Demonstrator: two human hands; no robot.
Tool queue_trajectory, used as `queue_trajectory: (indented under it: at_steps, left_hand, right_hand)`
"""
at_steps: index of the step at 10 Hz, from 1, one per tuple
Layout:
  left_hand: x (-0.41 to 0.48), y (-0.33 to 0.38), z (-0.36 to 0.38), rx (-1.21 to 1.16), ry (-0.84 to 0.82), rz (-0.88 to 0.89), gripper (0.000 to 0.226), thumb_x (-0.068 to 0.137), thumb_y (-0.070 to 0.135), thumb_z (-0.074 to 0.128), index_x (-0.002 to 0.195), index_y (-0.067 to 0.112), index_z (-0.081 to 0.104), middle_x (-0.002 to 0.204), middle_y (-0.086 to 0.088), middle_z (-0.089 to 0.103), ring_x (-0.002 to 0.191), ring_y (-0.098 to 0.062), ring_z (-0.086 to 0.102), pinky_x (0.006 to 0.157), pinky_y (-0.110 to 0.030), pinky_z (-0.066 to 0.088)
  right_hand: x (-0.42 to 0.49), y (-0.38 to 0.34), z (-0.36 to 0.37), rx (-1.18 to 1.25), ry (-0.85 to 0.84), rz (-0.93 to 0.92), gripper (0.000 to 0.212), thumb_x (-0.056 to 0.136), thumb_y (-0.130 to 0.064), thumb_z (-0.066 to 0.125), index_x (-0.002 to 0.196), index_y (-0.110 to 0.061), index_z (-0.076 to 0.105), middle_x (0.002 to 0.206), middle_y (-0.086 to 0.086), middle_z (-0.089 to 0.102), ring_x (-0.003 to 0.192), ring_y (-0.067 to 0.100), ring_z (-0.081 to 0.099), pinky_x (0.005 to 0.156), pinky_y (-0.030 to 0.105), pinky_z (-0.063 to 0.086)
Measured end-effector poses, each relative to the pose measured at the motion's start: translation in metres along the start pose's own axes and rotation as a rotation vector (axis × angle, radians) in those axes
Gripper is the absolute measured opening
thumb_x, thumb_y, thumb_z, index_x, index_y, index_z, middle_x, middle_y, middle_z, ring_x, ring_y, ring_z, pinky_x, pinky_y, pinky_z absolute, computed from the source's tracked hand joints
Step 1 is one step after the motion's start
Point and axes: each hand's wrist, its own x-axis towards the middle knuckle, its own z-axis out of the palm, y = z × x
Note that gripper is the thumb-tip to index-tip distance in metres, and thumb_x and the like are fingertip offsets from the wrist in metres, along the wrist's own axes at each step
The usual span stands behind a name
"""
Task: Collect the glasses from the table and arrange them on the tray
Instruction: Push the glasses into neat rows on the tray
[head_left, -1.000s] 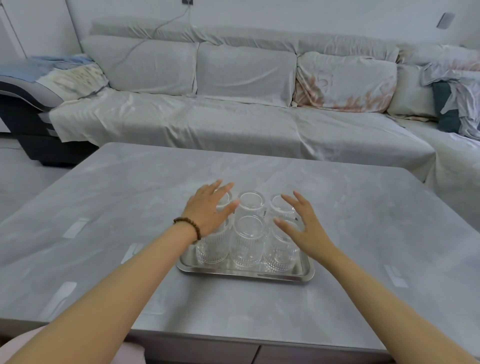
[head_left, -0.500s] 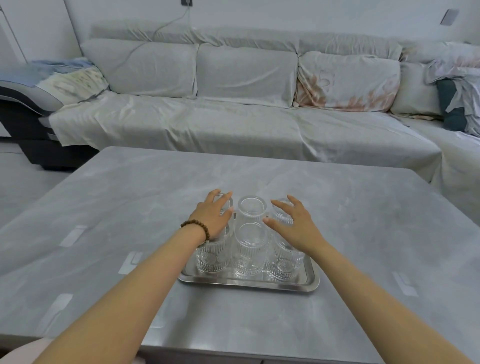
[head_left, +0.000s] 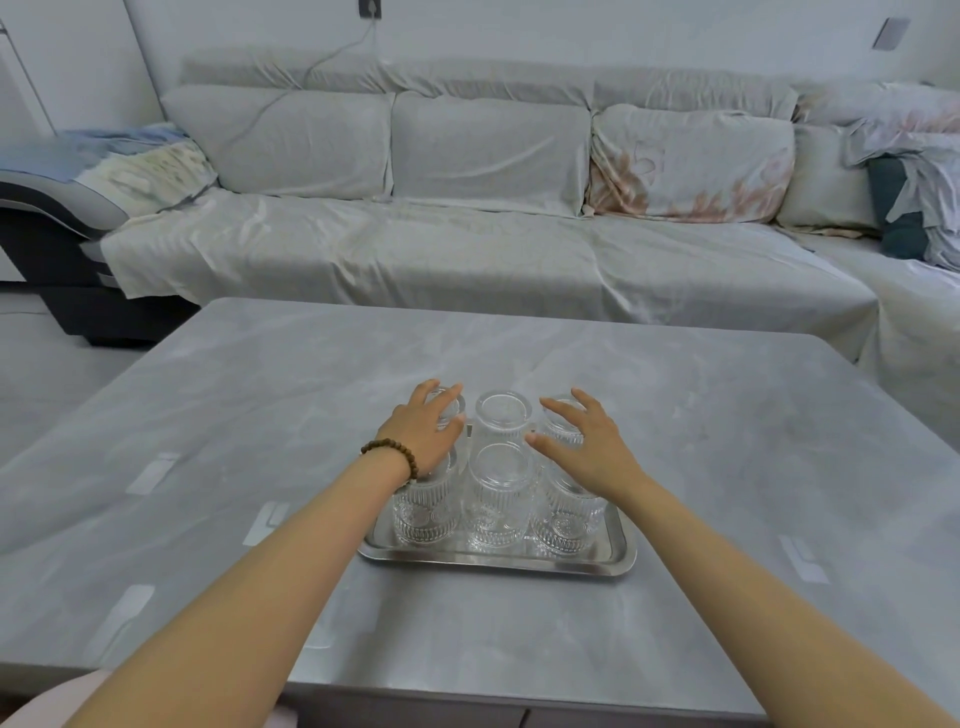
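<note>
Several clear ribbed glasses stand upside down in two rows on a steel tray on the grey table. The middle pair, a far glass and a near glass, is uncovered. My left hand, with a bead bracelet at the wrist, lies over the left column, fingers spread on the far left glass. My right hand hovers over the right column with fingers apart, above the near right glass. Neither hand grips a glass.
A long grey-covered sofa runs behind the table and wraps round on the right. The table's near edge is close to my body. Pale reflections mark the left tabletop.
Both hands have lowered and moved closer onto the outer columns of glasses. The view has tilted slightly, so the tray sits lower in frame. The glasses have not moved.
</note>
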Motion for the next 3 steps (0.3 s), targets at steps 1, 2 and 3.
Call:
queue_trajectory:
  at_steps: [1, 2, 3]
  left_hand:
    - [-0.005, 0.005, -0.004, 0.004, -0.018, -0.011, 0.052, 0.094, 0.049, 0.031, 0.145, 0.039, 0.024, 0.160, 0.007, 0.009, 0.139, -0.030, 0.030, 0.110, -0.044, 0.031]
    - [-0.009, 0.010, -0.010, 0.018, -0.021, -0.021, 0.054, 0.095, 0.052, 0.026, 0.146, 0.037, 0.021, 0.161, 0.005, 0.006, 0.144, -0.029, 0.019, 0.113, -0.047, 0.028]
    - [-0.016, 0.021, -0.022, 0.071, 0.041, -0.007, 0.058, 0.094, 0.054, 0.023, 0.148, 0.034, 0.018, 0.161, 0.003, 0.007, 0.146, -0.029, 0.011, 0.115, -0.049, 0.022]
  right_hand:
    - [-0.002, -0.006, -0.007, -0.023, -0.050, 0.010, 0.066, 0.081, -0.059, 0.059, 0.141, -0.039, 0.039, 0.162, -0.002, 0.011, 0.147, 0.026, 0.015, 0.116, 0.046, 0.020]
    - [-0.010, -0.010, -0.017, -0.023, -0.104, 0.012, 0.069, 0.087, -0.053, 0.055, 0.147, -0.032, 0.029, 0.163, 0.002, 0.007, 0.149, 0.025, 0.009, 0.120, 0.045, 0.014]
    - [-0.022, -0.037, -0.051, 0.022, -0.021, -0.033, 0.067, 0.093, -0.045, 0.051, 0.150, -0.026, 0.022, 0.163, 0.002, 0.006, 0.150, 0.019, 0.006, 0.121, 0.039, 0.011]
